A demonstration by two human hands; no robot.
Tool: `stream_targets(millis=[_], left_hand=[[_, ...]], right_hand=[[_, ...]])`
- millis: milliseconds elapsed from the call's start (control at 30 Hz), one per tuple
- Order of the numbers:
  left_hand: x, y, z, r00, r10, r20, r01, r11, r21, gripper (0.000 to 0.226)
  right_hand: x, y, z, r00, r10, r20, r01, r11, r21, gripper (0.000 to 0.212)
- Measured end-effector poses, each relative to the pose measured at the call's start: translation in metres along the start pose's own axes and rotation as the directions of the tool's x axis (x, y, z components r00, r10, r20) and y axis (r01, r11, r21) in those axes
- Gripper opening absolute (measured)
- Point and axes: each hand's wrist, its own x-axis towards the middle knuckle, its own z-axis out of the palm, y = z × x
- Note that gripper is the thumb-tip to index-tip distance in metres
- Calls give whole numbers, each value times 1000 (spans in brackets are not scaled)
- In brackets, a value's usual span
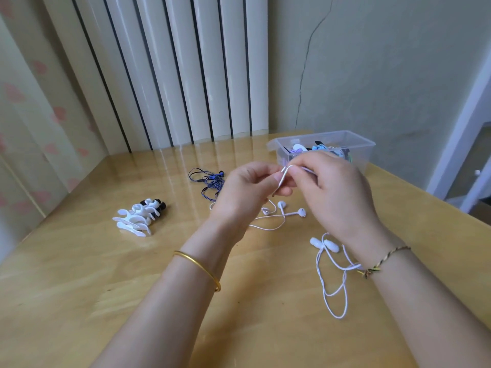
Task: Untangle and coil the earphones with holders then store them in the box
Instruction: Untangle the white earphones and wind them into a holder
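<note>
My left hand (247, 189) and my right hand (334, 192) meet above the table's middle, both pinching a white earphone cable (283, 176) folded into a small loop between the fingertips. The buds of these white earphones (289, 211) lie on the table just below the hands. A second white pair (332, 264) lies loose under my right wrist. A tangled blue and black pair (208, 181) rests further back. A pile of white and black holders (140, 216) sits to the left. The clear plastic box (364, 148), holding coiled earphones, stands open behind my right hand.
The wooden table (79, 288) ends at the right edge near a white door frame (459, 144). White radiator fins (172, 70) and a curtain rise behind the table on the left.
</note>
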Motion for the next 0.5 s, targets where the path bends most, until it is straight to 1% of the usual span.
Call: stream_targets(millis=[100,200,300,433,500], left_hand=[[1,1,-1,998,-15,63,11,998,57,25],[0,2,-1,986,-93,135,92,996,15,28],[-2,6,2,964,-144,224,166,982,-85,30],[-2,8,-2,933,-143,332,197,971,-135,28],[-2,11,-4,929,-116,351,206,951,-232,27]], right_hand=[[-1,0,0,999,21,-45,-24,998,-54,15],[2,10,-1,994,63,-91,-70,995,-74,14],[6,18,-2,989,128,-79,-125,992,33,14],[8,21,3,983,181,-30,-174,972,156,16],[8,19,3,985,170,28,-172,958,228,20]])
